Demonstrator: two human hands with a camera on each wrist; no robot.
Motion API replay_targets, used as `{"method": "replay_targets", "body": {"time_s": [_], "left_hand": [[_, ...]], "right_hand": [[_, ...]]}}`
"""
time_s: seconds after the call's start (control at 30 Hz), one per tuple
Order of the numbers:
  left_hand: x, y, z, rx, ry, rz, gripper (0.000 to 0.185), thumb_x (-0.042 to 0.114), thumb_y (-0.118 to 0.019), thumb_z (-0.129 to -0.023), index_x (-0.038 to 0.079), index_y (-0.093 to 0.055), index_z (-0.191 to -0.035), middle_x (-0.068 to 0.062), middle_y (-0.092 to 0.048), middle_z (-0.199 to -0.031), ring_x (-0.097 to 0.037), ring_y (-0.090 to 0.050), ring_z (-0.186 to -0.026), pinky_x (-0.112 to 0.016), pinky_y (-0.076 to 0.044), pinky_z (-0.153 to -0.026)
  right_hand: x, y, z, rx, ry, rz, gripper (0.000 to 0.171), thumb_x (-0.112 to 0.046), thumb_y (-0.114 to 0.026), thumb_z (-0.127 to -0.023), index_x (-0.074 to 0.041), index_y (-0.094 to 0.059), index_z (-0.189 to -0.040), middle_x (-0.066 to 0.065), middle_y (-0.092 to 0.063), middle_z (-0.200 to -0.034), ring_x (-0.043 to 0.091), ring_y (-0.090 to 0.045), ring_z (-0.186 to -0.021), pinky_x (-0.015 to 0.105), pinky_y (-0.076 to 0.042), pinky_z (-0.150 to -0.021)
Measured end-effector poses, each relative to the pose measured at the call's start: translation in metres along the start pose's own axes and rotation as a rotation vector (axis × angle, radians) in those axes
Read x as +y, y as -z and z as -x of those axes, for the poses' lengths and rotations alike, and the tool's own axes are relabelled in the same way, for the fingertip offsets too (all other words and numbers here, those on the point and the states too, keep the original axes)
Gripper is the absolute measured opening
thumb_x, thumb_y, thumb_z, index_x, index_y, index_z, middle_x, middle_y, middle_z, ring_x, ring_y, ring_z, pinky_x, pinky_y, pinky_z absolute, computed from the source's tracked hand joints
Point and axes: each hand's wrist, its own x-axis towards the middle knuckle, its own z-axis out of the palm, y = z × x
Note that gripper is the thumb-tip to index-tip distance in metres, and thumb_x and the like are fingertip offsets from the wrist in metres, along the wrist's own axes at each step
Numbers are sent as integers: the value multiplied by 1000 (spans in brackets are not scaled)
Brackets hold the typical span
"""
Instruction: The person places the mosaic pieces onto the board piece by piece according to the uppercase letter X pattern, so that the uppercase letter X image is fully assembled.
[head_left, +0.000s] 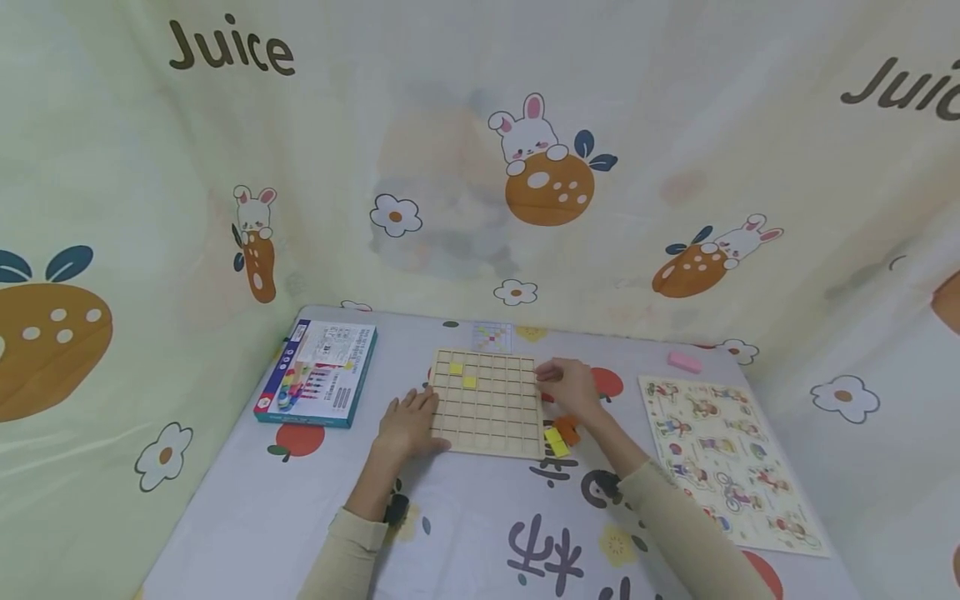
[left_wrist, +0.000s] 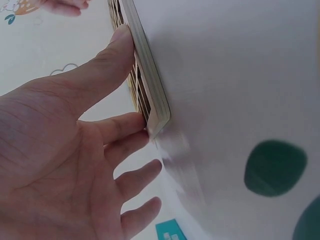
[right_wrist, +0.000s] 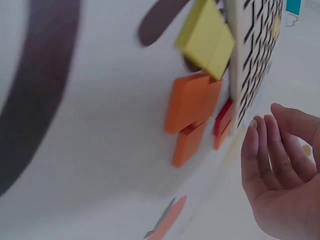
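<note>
A square wooden grid board [head_left: 487, 417] lies on the table, with two yellow tiles [head_left: 469, 382] in its upper left cells. My left hand [head_left: 407, 427] touches the board's left side and near corner; in the left wrist view the thumb [left_wrist: 120, 45] lies along one edge and the fingers are spread. Beside the board's upper right edge is my right hand [head_left: 570, 385], its fingers loosely bent toward the thumb. No held piece shows between them in the right wrist view. Below that hand lie loose yellow tiles [head_left: 557, 442], orange tiles [right_wrist: 192, 102] and a red tile [right_wrist: 223, 117].
A printed pattern card [head_left: 492, 337] lies behind the board. At the left is a flat teal-edged box [head_left: 318, 375]. A sheet of printed figures [head_left: 720, 450] lies at the right, with a pink block [head_left: 684, 361] behind it. A patterned curtain surrounds the table.
</note>
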Motion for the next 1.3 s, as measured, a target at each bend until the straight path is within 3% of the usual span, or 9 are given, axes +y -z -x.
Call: {"method": "replay_targets", "body": {"time_s": [0.23, 0.5, 0.93, 1.3], "left_hand": [[1, 2, 2, 4, 0, 11, 93, 46, -83, -86, 4, -43, -158, -17, -35, -167, -41, -28, -155, -62, -21, -126], [0, -1, 2, 1, -16, 4, 93, 46, -83, -86, 2, -43, -157, -18, -36, -166, -42, -29, -154, -62, -22, -126], [2, 2, 1, 0, -4, -2, 91, 45, -83, -87, 4, -43, -158, -16, -35, -167, -41, -28, -155, -61, -22, -127], [-1, -2, -1, 3, 4, -2, 93, 47, -83, -86, 5, -42, -158, -15, -34, -168, -40, -26, -156, -60, -20, -127]], "right_hand": [[17, 4, 1, -12, -73, 65, 22, -10, -80, -89, -9, -76, -110, 6, -77, -103, 22, -72, -91, 35, -62, -76], [29, 5, 6, -36, -92, 160, 24, -11, -83, -88, -9, -77, -111, 7, -77, -103, 25, -70, -94, 39, -62, -82], [25, 8, 5, -24, -120, 96, 24, -7, -82, -86, -10, -76, -108, 5, -74, -96, 24, -65, -80, 29, -56, -62], [10, 6, 1, 20, -50, 41, 23, -10, -83, -86, -13, -79, -109, 1, -76, -96, 21, -69, -82, 29, -56, -65]]}}
